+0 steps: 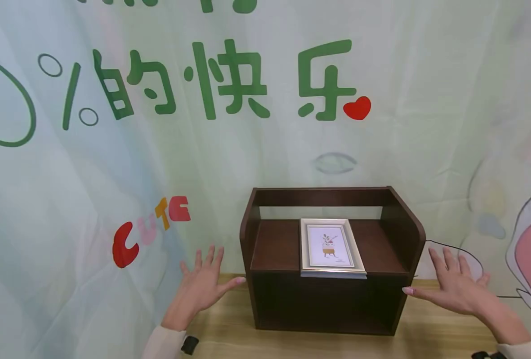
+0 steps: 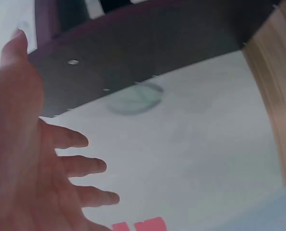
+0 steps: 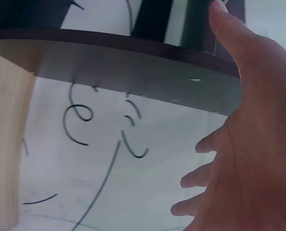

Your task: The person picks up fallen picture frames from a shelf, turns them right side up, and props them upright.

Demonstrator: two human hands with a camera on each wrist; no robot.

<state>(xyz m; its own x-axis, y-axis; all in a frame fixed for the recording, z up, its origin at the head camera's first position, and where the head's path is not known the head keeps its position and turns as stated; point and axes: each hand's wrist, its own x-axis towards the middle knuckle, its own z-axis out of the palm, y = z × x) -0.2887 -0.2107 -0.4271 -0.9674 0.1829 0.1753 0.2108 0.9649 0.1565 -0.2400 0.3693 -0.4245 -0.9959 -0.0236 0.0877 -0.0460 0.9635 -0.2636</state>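
A dark brown two-tier wooden shelf [image 1: 319,304] stands upright in the head view. On its upper board lies a picture frame [image 1: 355,249] with a pale silvery border and a print of a potted plant, its near end at the board's front edge. My left hand [image 1: 204,284] is spread beside the shelf's left side, thumb toward it, holding nothing. To the right, my right hand [image 1: 458,284] is likewise spread, its thumb tip overlapping the shelf's right side in this view. Both wrist views show straight, parted fingers alongside the shelf's side panels [image 2: 157,48].
Under the shelf is a light wood-grain tabletop [image 1: 440,329]. Behind it hangs a pale green cloth backdrop [image 1: 427,124] with green lettering, a red heart [image 1: 358,108] and colourful letters at the left. Cloth also closes in the left side.
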